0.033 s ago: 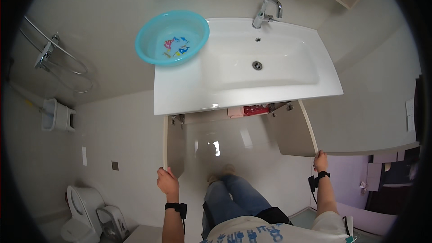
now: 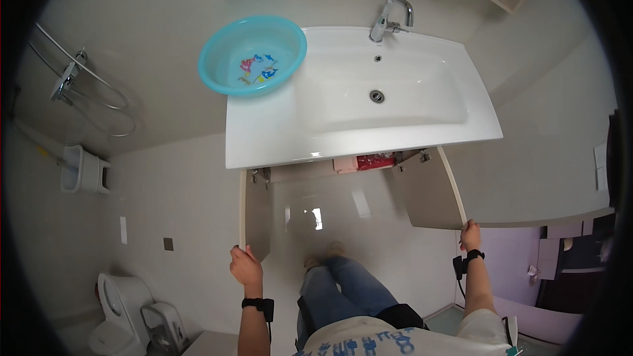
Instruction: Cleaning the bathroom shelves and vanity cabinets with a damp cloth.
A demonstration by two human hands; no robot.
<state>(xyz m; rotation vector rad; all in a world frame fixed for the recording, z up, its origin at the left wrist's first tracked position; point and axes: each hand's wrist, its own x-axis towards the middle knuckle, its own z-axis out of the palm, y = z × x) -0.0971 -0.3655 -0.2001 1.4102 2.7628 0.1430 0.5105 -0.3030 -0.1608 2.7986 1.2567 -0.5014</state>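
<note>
Beige flat-panel cabinet doors hanging open under white sink worktop [image 2: 277, 138]: left hand [image 2: 245, 266] pinching left door [image 2: 254, 214] bottom corner at 7 o'clock, right hand [image 2: 470, 234] pinching right door [image 2: 432, 191] corner at 4 o'clock. Panels probably stiff, light, hinge-swinging; free outer edges are best hold.

The basin [image 2: 254, 56] is sitting on the left end of the sink top [image 2: 277, 138], and the tap [image 2: 390, 16] is standing behind the sink bowl [image 2: 395, 95]. Under the top, two cabinet doors are standing open: the left door [image 2: 254, 214] with the left hand [image 2: 245, 267] at its edge, the right door [image 2: 432, 191] with the right hand [image 2: 470, 234] at its corner. The toilet [image 2: 115, 310] is standing far left.
</note>
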